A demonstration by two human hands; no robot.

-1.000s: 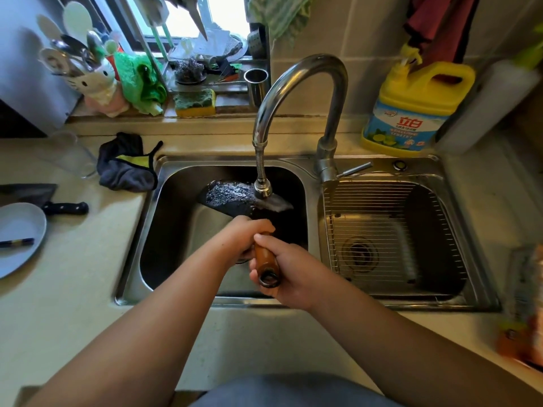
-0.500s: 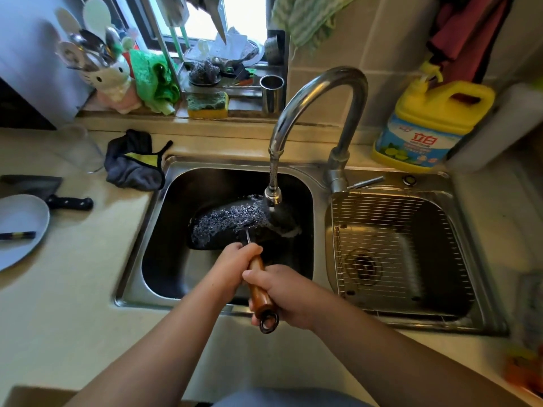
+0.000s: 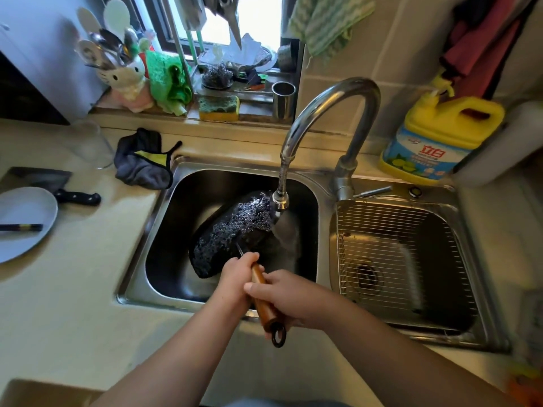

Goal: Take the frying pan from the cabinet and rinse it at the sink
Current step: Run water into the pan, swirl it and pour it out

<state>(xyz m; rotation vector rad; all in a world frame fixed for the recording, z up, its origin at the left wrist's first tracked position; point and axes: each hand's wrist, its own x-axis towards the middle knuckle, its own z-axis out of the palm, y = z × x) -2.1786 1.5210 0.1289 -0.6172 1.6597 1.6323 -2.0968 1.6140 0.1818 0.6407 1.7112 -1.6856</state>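
yellow detergent jug (image 3: 440, 136), red "立白" label

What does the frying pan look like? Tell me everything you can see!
The frying pan is black, tilted inside the left sink basin, and covered in shiny water drops. Water from the faucet runs beside its far edge. Its brown wooden handle ends in a dark hanging loop. The left hand and right hand both grip the handle.
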